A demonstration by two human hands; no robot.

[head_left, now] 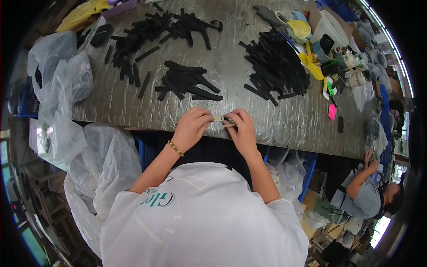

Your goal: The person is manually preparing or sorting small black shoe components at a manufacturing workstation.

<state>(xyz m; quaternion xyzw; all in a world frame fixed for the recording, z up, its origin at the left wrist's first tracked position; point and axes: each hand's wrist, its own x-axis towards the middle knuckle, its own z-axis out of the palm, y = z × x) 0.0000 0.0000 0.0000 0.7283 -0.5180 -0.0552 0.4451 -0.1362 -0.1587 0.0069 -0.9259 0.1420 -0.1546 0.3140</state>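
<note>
Near the front edge of the table, my two hands meet over a small flat beige strip (218, 118) with tiny dark marks. My left hand (192, 128) pinches its left end between thumb and fingers. The fingers of my right hand (243, 131) close around its other end, where something small and dark shows. A second narrow beige piece (229, 125) sticks out from the right hand's grip; whether the two pieces join is hidden. Just beyond my hands lies a small pile of black fabric-like strips (184, 81).
Larger heaps of black strips lie at the far left (144, 35) and right (275, 64). Along the right side stand a cup (321, 51), yellow scissors-like handles (311, 62) and a pink piece (332, 112). Plastic bags (104, 164) hang at the left. Another person (367, 196) is at the right.
</note>
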